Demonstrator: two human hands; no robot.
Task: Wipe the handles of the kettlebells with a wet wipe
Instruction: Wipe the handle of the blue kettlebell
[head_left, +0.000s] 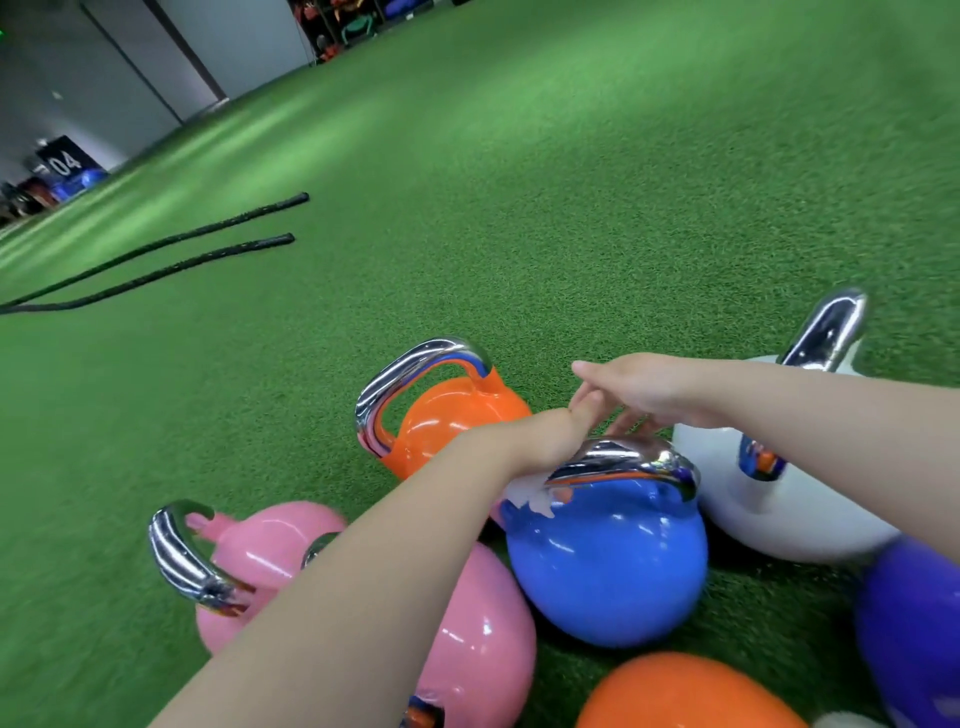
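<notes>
Kettlebells clustered on turf; ropes far-left.

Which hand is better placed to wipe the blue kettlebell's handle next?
The left hand. It holds the white wipe right at the left end of the blue kettlebell's handle. The right hand is open, holds nothing, and reaches just behind the handle.

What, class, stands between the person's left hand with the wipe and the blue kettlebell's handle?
Nothing visible does. The left hand already holds the white wet wipe against the left end of the blue kettlebell's chrome handle. The right hand hovers just behind that handle, not blocking it.
</notes>
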